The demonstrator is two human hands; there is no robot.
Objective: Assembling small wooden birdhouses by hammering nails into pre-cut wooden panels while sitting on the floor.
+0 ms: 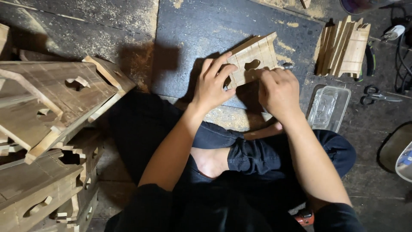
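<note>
Right hand (279, 92) hides its tool (286, 66).

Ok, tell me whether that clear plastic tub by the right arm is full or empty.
Empty, as far as the view shows: the clear plastic tub lies open-topped on the floor, and only its own ribbed base shows through.
</note>
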